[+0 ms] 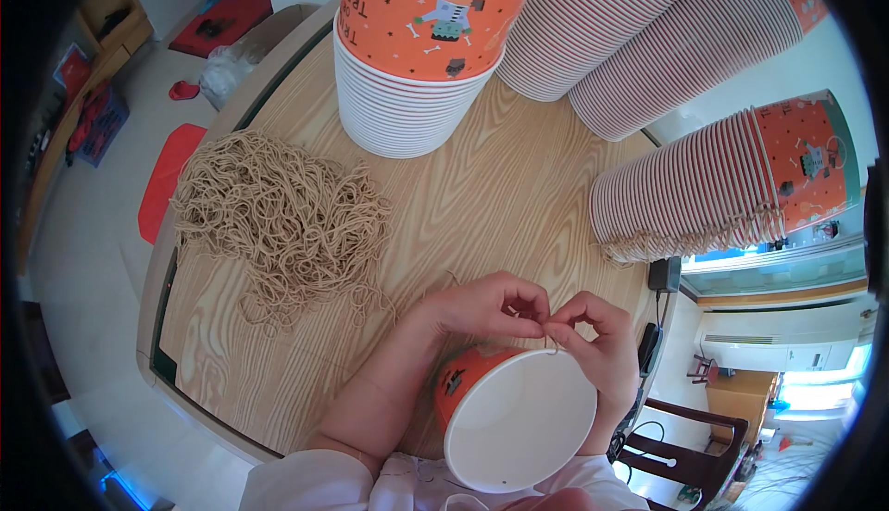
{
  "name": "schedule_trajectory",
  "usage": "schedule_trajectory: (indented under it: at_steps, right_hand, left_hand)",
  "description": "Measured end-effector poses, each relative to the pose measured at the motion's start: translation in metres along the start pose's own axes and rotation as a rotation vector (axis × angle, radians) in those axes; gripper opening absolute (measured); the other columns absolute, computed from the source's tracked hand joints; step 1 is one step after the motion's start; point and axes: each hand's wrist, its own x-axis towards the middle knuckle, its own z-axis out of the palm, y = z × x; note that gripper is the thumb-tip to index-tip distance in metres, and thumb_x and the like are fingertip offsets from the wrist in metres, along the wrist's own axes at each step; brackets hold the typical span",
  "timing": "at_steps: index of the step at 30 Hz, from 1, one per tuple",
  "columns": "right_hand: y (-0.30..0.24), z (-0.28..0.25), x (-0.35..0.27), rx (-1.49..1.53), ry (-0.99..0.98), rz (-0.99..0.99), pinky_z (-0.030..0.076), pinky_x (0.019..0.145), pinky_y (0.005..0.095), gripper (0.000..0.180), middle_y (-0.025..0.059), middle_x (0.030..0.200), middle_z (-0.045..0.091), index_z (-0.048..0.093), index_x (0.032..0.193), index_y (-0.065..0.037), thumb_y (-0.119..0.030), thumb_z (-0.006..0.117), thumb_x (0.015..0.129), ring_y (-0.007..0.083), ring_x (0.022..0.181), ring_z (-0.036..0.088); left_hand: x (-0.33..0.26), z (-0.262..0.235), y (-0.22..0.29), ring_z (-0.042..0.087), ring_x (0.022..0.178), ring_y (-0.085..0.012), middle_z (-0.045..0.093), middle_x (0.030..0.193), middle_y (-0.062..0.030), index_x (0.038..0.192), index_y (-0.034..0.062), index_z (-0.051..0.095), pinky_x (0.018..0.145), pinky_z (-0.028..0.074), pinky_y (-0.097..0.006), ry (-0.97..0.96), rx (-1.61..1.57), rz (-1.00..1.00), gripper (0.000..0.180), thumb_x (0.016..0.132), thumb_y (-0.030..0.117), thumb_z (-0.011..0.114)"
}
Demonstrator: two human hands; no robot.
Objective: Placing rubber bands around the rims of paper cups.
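Observation:
An orange paper bucket (523, 423) with a white inside lies tipped against my body, its mouth facing up toward me. A short piece of tan string (552, 344) passes at the far edge of its rim. My left hand (491, 305) and my right hand (597, 335) meet just above that spot. Both are closed in a pinch on the string, fingertips almost touching; most of the string is hidden between them. To the left of my hands lies a loose heap of tan strings (282, 224) on the wooden table (500, 192).
An upright stack of orange buckets (407, 99) stands at the far side. Two more tall stacks (611, 20) (690, 57) are behind it. On the right, another stack (685, 182) has strings along its near side. A dark wooden chair (694, 455) is at lower right.

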Motion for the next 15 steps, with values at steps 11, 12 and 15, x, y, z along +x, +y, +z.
schedule_trajectory:
  at_steps: [11,12,15]
  right_hand:
    - [-0.002,-0.002,-0.001,0.073,-0.014,-0.122,0.046,0.067,0.0251,0.014,0.0077,0.079,0.065,0.069,0.088,0.002,0.005,0.073,0.075,0.0135,0.073,0.06]
    - [-0.001,-0.002,-0.001,0.069,-0.008,-0.131,0.046,0.068,0.0251,0.014,0.008,0.079,0.065,0.069,0.088,0.002,0.005,0.073,0.075,0.014,0.073,0.06]
    - [0.003,0.002,0.0,0.007,0.079,-0.105,0.047,0.067,0.0254,0.013,0.0081,0.078,0.065,0.068,0.087,0.003,0.004,0.073,0.075,0.0143,0.073,0.061]
  left_hand:
    - [0.004,0.001,-0.01,0.055,0.077,-0.0042,0.061,0.083,0.0031,0.094,0.0026,0.066,0.067,0.043,-0.021,-0.034,-0.173,0.169,0.012,0.09,0.013,0.065]
    - [0.004,0.001,-0.01,0.055,0.077,-0.0042,0.061,0.083,0.0031,0.094,0.0026,0.066,0.067,0.043,-0.021,-0.034,-0.173,0.17,0.012,0.09,0.013,0.065]
    - [0.003,-0.001,-0.012,0.053,0.076,-0.0034,0.059,0.083,0.0044,0.093,0.004,0.067,0.065,0.041,-0.021,-0.044,-0.156,0.159,0.011,0.09,0.015,0.065]
